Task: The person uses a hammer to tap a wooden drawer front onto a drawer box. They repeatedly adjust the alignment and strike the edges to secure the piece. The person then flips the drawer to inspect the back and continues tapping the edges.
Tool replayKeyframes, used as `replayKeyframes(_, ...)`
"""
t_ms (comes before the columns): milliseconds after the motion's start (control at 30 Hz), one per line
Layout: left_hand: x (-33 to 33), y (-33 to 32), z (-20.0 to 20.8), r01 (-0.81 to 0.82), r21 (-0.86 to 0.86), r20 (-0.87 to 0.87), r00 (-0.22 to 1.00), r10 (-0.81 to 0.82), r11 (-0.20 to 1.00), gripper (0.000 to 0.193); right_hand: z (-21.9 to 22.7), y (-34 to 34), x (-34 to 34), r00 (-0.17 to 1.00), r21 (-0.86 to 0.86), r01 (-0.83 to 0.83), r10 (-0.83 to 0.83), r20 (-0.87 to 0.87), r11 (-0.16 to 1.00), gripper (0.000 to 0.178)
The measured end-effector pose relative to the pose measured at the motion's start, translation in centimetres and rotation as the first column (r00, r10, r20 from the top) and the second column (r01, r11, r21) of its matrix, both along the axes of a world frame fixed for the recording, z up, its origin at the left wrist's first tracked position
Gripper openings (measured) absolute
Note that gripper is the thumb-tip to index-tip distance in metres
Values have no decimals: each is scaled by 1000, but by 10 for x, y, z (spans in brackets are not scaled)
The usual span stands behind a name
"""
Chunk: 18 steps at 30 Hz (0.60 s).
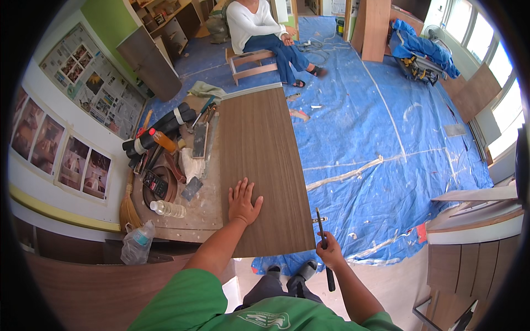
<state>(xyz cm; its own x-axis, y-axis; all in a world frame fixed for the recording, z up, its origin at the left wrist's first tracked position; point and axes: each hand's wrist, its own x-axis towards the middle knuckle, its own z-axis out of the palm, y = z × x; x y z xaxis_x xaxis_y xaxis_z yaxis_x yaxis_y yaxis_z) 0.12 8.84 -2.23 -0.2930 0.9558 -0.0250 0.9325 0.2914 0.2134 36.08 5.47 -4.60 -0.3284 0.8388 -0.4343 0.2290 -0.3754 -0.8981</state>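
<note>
A long brown wood-grain panel (264, 160) lies flat, running away from me over the work table. My left hand (244, 204) rests palm down on its top near the left edge, fingers spread. Just off the panel's right near corner, my right hand (329, 251) is closed around a slim, dark, bar-like tool (321, 223) with a black grip (330, 280) sticking out below. The tool stands close along the panel's edge; whether it touches cannot be made out. Its exact kind is unclear. A small light piece crosses behind or on the bar.
Left of the panel, the cluttered table (207, 219) bears an orange bottle (162, 140), a clear bottle (168, 209), a phone-like device (155, 185) and hand tools. A plastic bag (138, 243) hangs near its edge. Blue sheeting (364, 127) covers the floor. A person (256, 27) sits beyond.
</note>
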Motion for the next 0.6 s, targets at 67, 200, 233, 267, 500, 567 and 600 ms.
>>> replayKeyframes(67,0,1,0,3,9,3,1000,-3,1000,65,-7,-1,0,1000,6,-5,5,-2,1000,42)
replayKeyframes(200,0,-3,1,7,22,4,1000,-7,1000,64,-7,-4,1,999,33,-52,53,-5,998,41)
replayKeyframes(233,-1,-2,2,5,27,-10,1000,-5,1000,65,-7,-3,-1,998,50,-56,55,30,997,41)
replayKeyframes(267,-4,3,4,5,32,-25,1000,-4,999,65,-7,2,-4,996,66,-59,55,64,996,41)
replayKeyframes(500,3,1,-20,34,112,-70,997,-26,993,63,-4,-8,-7,984,162,-4,-25,175,987,42)
replayKeyframes(567,-2,-1,-21,23,92,-106,994,-13,995,64,5,-10,-10,995,148,50,-62,80,988,42)
replayKeyframes(600,-4,-2,-20,24,87,-108,994,-14,996,64,7,-8,-12,994,154,52,-65,86,987,43)
